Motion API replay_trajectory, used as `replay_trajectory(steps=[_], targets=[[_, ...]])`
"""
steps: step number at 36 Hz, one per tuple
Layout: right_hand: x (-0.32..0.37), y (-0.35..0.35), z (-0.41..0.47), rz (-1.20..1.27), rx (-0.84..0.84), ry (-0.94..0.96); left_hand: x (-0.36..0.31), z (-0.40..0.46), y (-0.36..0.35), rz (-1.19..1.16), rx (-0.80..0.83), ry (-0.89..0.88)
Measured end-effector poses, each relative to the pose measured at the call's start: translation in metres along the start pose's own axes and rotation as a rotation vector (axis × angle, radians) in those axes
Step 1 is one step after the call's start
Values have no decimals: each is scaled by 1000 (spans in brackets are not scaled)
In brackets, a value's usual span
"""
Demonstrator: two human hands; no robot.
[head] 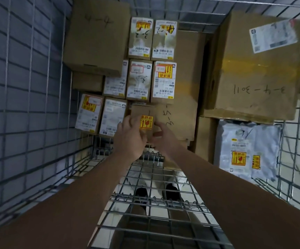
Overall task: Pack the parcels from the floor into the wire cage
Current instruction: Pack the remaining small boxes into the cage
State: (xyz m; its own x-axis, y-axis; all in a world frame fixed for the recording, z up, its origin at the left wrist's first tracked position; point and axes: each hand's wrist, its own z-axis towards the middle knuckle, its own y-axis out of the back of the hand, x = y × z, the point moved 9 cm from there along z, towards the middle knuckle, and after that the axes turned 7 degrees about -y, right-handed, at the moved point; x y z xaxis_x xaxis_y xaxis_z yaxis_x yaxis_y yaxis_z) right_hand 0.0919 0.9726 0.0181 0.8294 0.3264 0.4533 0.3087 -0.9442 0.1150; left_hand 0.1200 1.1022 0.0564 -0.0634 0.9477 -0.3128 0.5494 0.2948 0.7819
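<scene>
We hold the small box [143, 121] between both hands, left hand [130, 133] and right hand [160, 134] gripping its sides; its slot beside the labelled boxes [112, 117] lies straight ahead in the wire cage [28, 87].

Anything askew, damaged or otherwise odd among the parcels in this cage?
Mostly tidy rows. The large cardboard box at upper right sits tilted, and its shipping label is crooked with a lifted corner. Both hands, left hand and right hand, hold a small box with a fragile sticker.
</scene>
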Motion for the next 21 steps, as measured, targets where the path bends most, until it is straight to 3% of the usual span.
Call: replay_trajectory(steps=[8, 16, 21], targets=[[6, -11, 20, -8, -19, -35, 8, 13, 3, 85, 30, 2], [33, -11, 23, -222, -110, 130, 22, 28, 0, 191, 95, -61], [30, -11, 30, -189, -86, 73, 30, 31, 0, 167, 143, -85]])
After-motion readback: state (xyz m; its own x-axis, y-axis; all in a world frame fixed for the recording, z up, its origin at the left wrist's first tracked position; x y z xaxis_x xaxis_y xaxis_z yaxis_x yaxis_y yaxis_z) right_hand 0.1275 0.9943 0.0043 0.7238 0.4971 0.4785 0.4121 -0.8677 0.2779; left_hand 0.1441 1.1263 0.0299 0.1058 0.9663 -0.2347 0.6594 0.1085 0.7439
